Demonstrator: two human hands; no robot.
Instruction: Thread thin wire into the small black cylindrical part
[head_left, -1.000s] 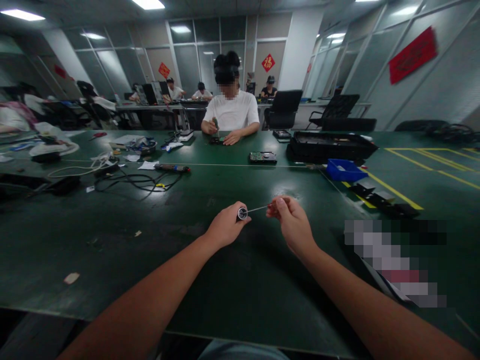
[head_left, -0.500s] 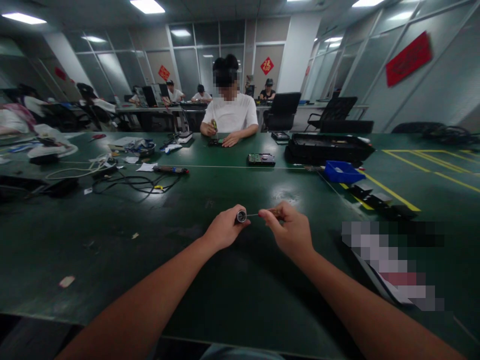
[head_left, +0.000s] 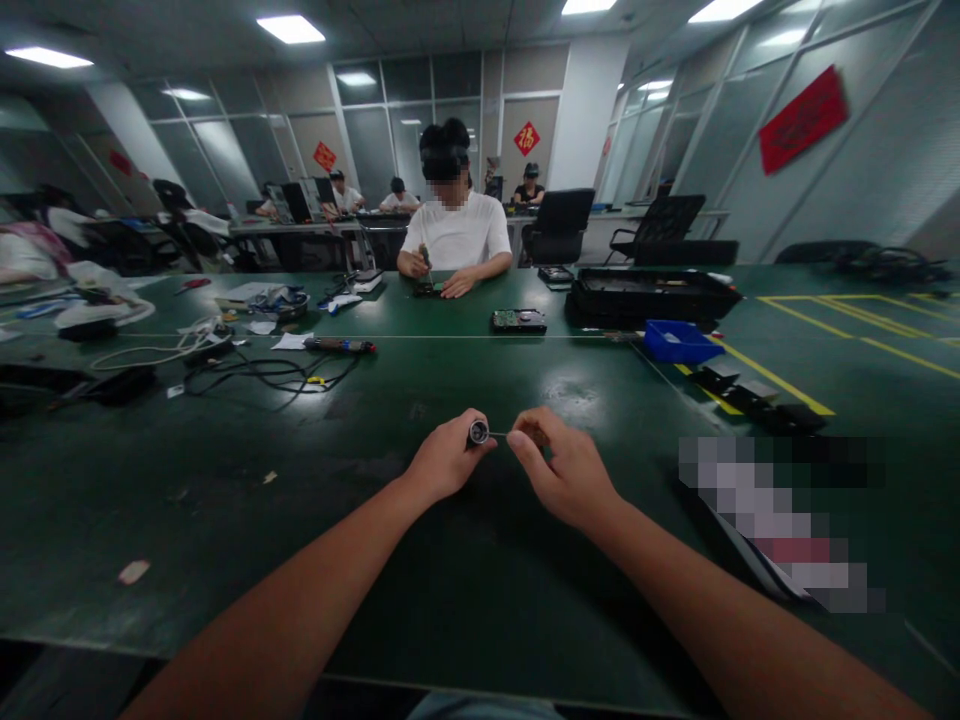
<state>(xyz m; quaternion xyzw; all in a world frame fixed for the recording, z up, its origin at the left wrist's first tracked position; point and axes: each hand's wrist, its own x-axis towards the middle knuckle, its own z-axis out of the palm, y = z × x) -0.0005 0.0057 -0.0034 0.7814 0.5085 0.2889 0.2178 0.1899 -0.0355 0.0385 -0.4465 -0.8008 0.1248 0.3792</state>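
Observation:
My left hand (head_left: 448, 455) is closed round a short dark cylinder (head_left: 478, 432). Its round, silver-rimmed end faces me, and the rest of it is hidden in the fingers; what kind of thing it is I cannot make out. From the right, the thin metal shaft of a screwdriver (head_left: 498, 434) reaches the cylinder's side. My right hand (head_left: 559, 462) holds the screwdriver, thumb and fingers curled around the handle, which they mostly cover. Both hands are held over the green table (head_left: 420, 600).
Across the table a co-worker (head_left: 456, 235) handles a screwdriver over a small board. A hard drive (head_left: 519, 320), a black tray (head_left: 652, 297) and a blue bin (head_left: 681, 342) lie beyond my hands. Black cables (head_left: 277, 372) and a screwdriver-like tool (head_left: 341, 346) are on the left, a blurred-out flat object (head_left: 780, 530) on the right.
My right fingers have shifted round the screwdriver handle, covering more of it. The shaft stays against the cylinder in my left hand. The whole view has moved slightly.

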